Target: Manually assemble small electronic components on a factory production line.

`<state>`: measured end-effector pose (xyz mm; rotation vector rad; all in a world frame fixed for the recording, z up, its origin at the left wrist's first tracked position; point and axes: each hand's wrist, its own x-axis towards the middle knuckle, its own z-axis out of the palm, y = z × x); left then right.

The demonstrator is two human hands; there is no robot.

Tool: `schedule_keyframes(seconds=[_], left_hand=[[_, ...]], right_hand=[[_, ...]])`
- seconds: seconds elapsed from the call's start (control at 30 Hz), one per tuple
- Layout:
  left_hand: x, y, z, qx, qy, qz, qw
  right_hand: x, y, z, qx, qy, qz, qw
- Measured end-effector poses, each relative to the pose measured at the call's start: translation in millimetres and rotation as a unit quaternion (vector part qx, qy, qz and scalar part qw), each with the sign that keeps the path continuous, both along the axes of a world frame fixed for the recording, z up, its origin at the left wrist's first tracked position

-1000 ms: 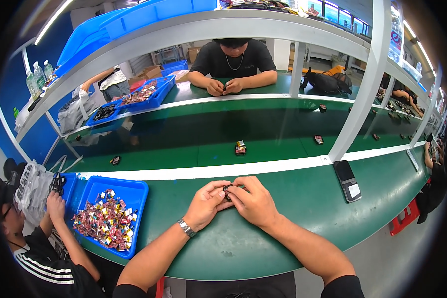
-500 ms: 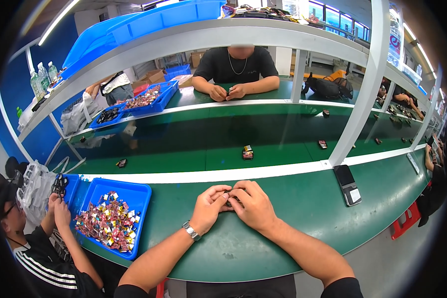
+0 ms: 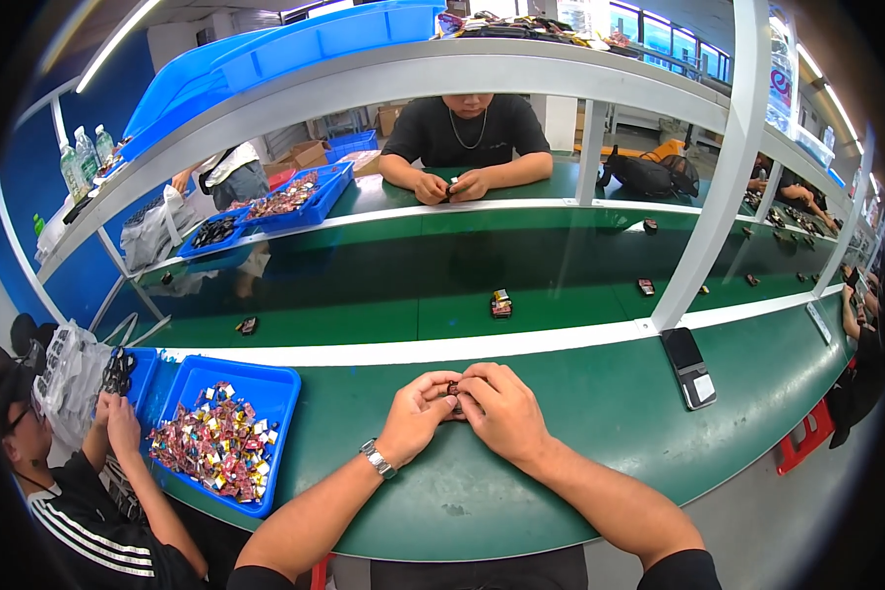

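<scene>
Near the lower centre of the head view, the left hand (image 3: 418, 413) and right hand (image 3: 501, 411) meet on the green bench (image 3: 600, 423), fingers curled around one small dark part (image 3: 453, 389) pinched between them. It looks like fitting work; finer fingertip alignment seems needed. Lower left: one blue bin (image 3: 265, 393) of many wrapped pieces. Right: one phone (image 3: 688, 366).

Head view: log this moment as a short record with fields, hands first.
left hand: pinches a small dark part, wristwatch on the wrist
right hand: meets it on the same part
surface: green bench
left of the hands: blue tray of small colourful pieces
right of the hands: dark phone lying flat
behind the rail: small item on the belt
</scene>
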<state>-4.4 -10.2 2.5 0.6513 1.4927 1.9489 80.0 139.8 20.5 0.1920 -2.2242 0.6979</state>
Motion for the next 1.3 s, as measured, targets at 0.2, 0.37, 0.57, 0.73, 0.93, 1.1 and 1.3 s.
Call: schedule_keyframes(seconds=[0.2,0.37,0.57,0.73,0.93,1.1,1.3], left_hand=[[-1.6,-1.5,-0.4,-0.011,-0.005,-0.007,1.0],[0.2,0.8,1.9,-0.009,-0.012,-0.006,1.0],[-0.7,0.5,1.4,0.021,-0.048,0.007,0.999],[-1.2,-1.7,7.4,0.037,-0.066,-0.014,0.997],[-1.3,-2.3,6.1,0.007,-0.037,0.01,0.999],[0.2,4.9,4.7,-0.004,-0.017,-0.018,1.0],[-5.3,0.6,-5.6,-0.002,0.004,-0.016,1.0]], right_hand=[[0.4,0.7,-3.7,0.058,0.013,-0.005,0.998],[-0.9,4.3,-9.8,0.102,0.003,-0.015,0.995],[-0.2,3.3,-6.0,0.067,-0.006,0.015,0.998],[-15.5,14.6,-14.4,0.067,-0.014,0.012,0.998],[-66.2,135.9,-25.2,-0.039,-0.049,-0.177,0.982],[-70.1,201.9,-34.0,-0.066,-0.09,-0.316,0.942],[-84.6,154.6,-17.6,0.025,-0.07,-0.353,0.933]])
